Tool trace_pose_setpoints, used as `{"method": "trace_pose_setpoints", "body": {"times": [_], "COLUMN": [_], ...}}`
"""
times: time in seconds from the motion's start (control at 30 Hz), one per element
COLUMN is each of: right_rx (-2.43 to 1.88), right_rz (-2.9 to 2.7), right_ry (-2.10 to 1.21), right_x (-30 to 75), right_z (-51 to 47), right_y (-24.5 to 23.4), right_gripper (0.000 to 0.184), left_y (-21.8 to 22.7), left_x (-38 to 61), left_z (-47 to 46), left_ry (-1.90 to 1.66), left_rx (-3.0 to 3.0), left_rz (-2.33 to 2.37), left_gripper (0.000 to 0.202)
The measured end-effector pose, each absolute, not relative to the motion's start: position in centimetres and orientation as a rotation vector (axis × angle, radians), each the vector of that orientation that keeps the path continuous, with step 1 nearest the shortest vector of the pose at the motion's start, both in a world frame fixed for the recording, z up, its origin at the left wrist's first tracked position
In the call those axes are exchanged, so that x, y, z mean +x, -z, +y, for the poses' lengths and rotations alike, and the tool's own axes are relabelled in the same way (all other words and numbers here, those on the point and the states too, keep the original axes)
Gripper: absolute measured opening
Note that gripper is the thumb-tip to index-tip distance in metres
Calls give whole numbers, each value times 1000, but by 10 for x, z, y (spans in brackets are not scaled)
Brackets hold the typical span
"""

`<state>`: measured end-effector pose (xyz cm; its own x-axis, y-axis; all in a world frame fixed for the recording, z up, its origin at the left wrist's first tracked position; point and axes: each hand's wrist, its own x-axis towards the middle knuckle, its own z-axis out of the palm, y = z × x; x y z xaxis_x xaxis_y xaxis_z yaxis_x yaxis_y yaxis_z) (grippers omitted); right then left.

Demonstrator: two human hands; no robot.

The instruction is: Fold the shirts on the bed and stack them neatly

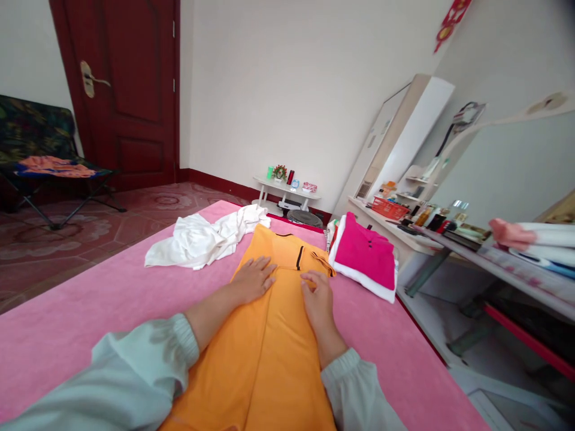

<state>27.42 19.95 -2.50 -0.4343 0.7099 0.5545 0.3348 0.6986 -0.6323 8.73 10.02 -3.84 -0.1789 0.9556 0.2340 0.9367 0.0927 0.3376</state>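
Note:
An orange shirt (283, 335) with dark trim lies lengthwise before me, its sides folded inward and a sleeve cuff showing at the far right. My left hand (254, 279) rests flat on its left part, below the collar, fingers stretched out. On the right edge of the shirt is my right hand (318, 297), its fingers loosely bent and apart, touching the cloth without gripping it. Beyond my left hand is a crumpled white garment (202, 239). To the right sits a folded magenta shirt (366, 250) on top of folded white clothing (363, 284).
All the clothes lie on a pink bed cover (112, 317). A dressing table (453, 242) with bottles and a red basket (390, 208) runs along the right. At the back stands a low white shelf (285, 187). A folding chair (54, 161) is at the left, near a dark red door (130, 90).

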Motion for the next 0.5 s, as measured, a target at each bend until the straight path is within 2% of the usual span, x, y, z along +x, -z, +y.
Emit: {"method": "trace_pose_setpoints", "body": {"times": [0.13,0.23,0.33,0.5], "right_rx": [-1011,-968,-898,-984], "right_rz": [-2206,-2452,-2614,-2608], "right_ry": [38,336,489,526], "right_x": [287,290,288,280], "right_z": [234,258,276,286], "right_y": [14,4,-3,-10], "right_gripper": [27,25,29,31], "left_y": [38,35,33,31], "left_x": [88,90,91,93], "left_z": [98,98,96,94], "left_ry": [-574,-582,-601,-632], "left_rx": [1984,1979,1973,1966], "left_rz": [2353,2379,2383,2380], "left_gripper": [53,54,52,52]}}
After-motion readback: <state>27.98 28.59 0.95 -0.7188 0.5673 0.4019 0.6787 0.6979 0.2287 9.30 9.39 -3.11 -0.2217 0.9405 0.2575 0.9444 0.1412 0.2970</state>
